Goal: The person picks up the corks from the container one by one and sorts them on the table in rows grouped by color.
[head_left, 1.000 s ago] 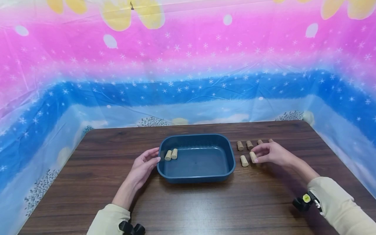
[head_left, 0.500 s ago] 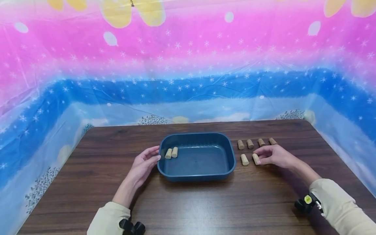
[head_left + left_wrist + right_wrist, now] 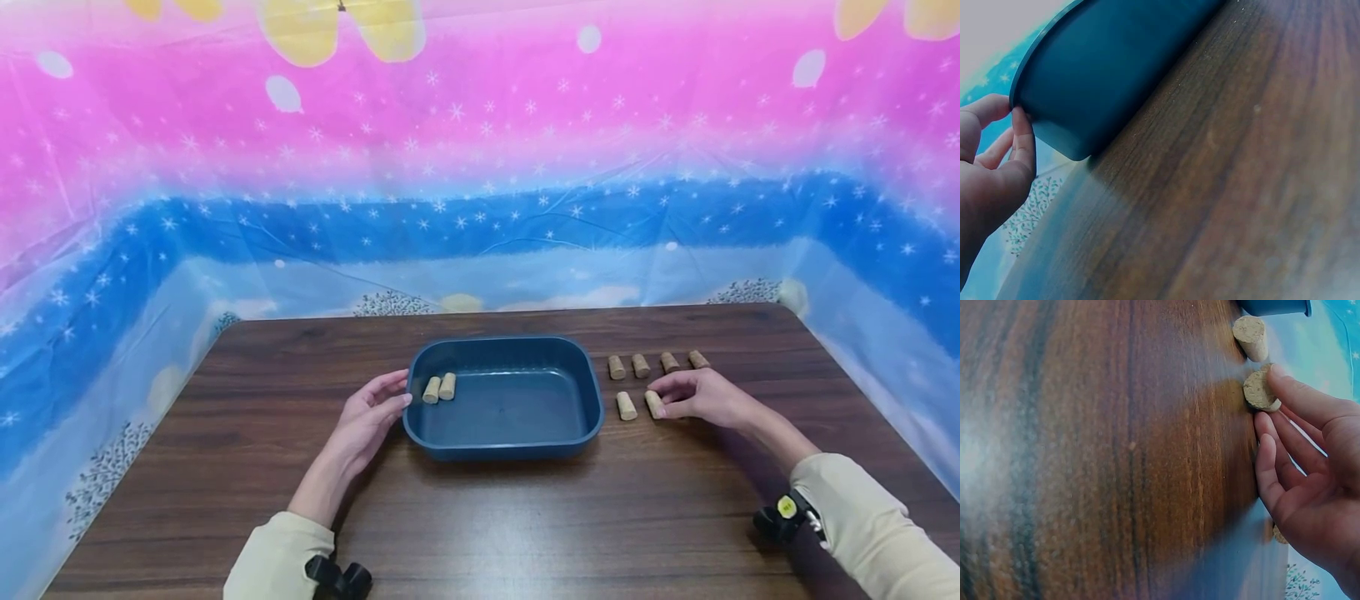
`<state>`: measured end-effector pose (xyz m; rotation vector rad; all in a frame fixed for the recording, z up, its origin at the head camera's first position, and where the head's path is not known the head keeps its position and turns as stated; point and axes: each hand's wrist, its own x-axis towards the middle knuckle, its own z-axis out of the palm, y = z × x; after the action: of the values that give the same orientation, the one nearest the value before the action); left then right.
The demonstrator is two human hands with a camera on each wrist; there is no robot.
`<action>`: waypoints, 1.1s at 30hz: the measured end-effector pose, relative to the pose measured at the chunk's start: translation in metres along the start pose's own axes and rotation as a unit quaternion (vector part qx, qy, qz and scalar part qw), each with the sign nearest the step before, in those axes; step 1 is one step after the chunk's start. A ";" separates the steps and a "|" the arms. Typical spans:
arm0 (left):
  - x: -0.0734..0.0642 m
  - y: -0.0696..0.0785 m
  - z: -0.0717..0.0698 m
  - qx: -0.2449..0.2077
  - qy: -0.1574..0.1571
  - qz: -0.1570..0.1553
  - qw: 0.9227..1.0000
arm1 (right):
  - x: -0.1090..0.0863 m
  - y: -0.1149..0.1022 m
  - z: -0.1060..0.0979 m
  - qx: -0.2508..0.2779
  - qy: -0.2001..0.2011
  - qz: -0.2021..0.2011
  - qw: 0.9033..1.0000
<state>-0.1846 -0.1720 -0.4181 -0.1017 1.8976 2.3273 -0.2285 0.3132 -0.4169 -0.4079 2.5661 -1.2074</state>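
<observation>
My left hand (image 3: 372, 413) pinches the left rim of a dark blue plastic tub (image 3: 502, 450) between thumb and fingers; the left wrist view shows the fingertips at the edge of the tub (image 3: 1110, 69). Two pale cork stoppers (image 3: 447, 386) lie inside, against its left end. To the right of the tub, my right hand (image 3: 701, 398) pinches a cork stopper (image 3: 654, 405) low at the tabletop, its round end (image 3: 1258, 390) facing the right wrist camera. Beside it, on the tub side, stands another pale cork (image 3: 626, 406), with a small gap between them.
Behind my right hand several darker corks (image 3: 640, 366) form a row on the brown wooden table (image 3: 480, 517). A patterned pink and blue cloth (image 3: 480, 225) hangs around the table's back and sides. Both sleeves carry black wrist cameras (image 3: 339, 577).
My right hand has shifted slightly right and down with the cork, widening the gap to its neighbour and uncovering the back row. The left hand stays on the tub rim.
</observation>
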 end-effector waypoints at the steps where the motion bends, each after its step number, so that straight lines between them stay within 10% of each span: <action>1: 0.000 0.000 0.000 0.000 0.000 -0.001 1.000 | 0.000 0.000 0.000 -0.001 0.001 0.002 1.000; 33: -0.001 0.001 0.001 0.000 0.001 -0.003 1.000 | -0.003 -0.001 0.000 0.014 -0.010 -0.003 1.000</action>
<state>-0.1838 -0.1715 -0.4166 -0.1094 1.8959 2.3252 -0.2259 0.3134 -0.4163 -0.4198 2.5291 -1.2337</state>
